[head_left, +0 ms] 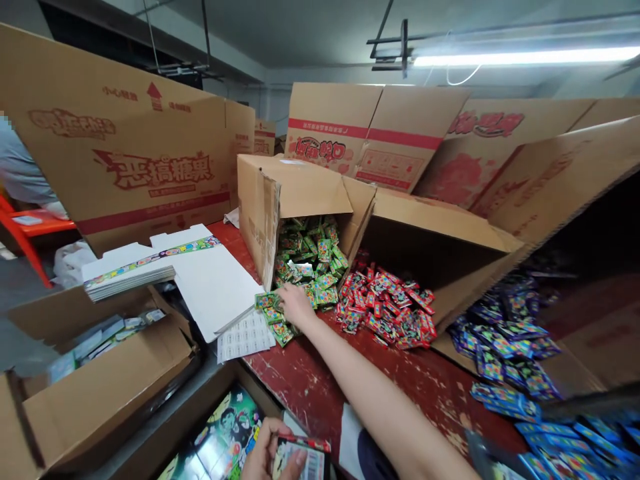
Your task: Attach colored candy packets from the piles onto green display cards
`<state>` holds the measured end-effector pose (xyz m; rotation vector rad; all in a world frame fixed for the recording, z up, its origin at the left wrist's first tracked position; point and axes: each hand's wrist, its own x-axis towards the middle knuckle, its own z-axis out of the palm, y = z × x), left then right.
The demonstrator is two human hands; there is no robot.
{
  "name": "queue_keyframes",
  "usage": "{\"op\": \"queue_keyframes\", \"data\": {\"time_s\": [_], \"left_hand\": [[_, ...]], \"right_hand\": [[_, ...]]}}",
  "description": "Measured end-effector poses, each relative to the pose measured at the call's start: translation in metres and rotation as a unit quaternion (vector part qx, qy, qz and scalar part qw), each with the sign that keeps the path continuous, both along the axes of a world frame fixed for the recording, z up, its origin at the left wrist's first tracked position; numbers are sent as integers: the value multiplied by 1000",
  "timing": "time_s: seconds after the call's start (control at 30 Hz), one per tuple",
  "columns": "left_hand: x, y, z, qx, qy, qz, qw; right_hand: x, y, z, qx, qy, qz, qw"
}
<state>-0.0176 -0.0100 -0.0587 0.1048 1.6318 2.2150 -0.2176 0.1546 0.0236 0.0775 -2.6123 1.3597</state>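
Observation:
My right hand (294, 304) reaches far forward over the red table (320, 380) and rests on green candy packets (305, 263) that spill from a tipped cardboard box (295, 190); its fingers curl over a few packets at the pile's front edge. My left hand (267, 453) is low at the bottom edge, fingers closed around a small printed card box (303, 457) with a red top edge. A pile of red packets (387, 307) lies just right of the green ones.
Blue packets (505, 347) spill from a third tipped box (565, 193) at the right. White flat card blanks (200, 273) and a sticker sheet (245, 337) lie left of the green pile. Open cartons (100, 393) stand at lower left. Large cartons (125, 153) wall the back. Another person's sleeve (20, 167) shows far left.

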Motion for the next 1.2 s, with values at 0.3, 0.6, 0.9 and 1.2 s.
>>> {"op": "queue_keyframes", "data": {"time_s": [0.3,0.6,0.9,1.2], "left_hand": [[-7,-20,80,-72,22,-100,992],[-23,-36,83,-126,65,-164,976],[-32,-45,82,-157,102,-175,967],[-33,-48,83,-147,104,-211,961]], "right_hand": [[200,5,19,-398,-98,-145,901],[242,-20,11,-408,-42,-218,886],[242,-23,25,-355,8,-129,926],[239,-26,12,-270,19,-45,962]]}}
